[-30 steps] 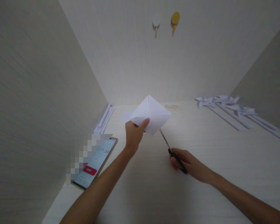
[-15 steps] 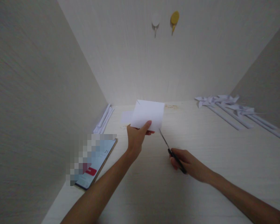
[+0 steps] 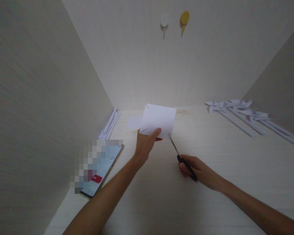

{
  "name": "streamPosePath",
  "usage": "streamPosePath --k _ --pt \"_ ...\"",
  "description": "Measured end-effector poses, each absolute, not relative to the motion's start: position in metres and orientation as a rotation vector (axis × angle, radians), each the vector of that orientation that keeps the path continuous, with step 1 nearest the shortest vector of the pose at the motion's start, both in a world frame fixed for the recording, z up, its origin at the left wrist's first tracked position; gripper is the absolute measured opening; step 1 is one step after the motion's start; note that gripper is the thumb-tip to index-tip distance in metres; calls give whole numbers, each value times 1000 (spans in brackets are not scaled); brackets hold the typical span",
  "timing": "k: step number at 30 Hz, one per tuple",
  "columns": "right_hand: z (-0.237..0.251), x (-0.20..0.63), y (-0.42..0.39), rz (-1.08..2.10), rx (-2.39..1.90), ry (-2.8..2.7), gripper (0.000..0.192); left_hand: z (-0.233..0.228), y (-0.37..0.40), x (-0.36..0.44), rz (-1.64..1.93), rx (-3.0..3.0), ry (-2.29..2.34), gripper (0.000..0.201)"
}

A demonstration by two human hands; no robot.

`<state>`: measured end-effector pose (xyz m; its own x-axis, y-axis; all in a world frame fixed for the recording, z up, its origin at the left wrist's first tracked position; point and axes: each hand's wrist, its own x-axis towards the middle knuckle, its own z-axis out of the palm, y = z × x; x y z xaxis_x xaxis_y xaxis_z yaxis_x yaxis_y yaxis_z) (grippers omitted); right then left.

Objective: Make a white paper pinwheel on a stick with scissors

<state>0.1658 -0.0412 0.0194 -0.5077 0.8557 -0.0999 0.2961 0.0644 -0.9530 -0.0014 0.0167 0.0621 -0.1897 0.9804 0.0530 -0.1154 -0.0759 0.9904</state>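
A square white sheet of paper (image 3: 159, 118) is pinched at its lower edge by my left hand (image 3: 147, 142), thumb on top and fingers underneath. Slits run inward from its upper left and lower left corners. My right hand (image 3: 193, 168) is closed round the black handles of a pair of scissors (image 3: 175, 147). The scissor blades point up and left, with their tips at the paper's lower right corner. Behind the paper, to its left, another white piece of paper (image 3: 134, 122) lies flat on the table.
Rolled white paper sticks (image 3: 110, 124) lie at the left wall, beyond a phone (image 3: 105, 169). At the right are several paper pinwheels (image 3: 237, 106) on sticks. A white hook (image 3: 164, 21) and a yellow hook (image 3: 184, 18) are on the back wall.
The paper has shifted slightly right and tilted, and its lower left slit now shows. The scissors' tips have come onto its lower right corner.
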Motion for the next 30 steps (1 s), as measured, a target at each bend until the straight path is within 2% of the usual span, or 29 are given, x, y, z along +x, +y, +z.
streamPosePath --k 17,30 --pt "21 165 -41 1434 -1164 -1879 38 65 12 3 1458 998 1230 36" --pt "21 164 -42 1449 -1150 -1859 36 63 11 3 1454 1010 1222 32"
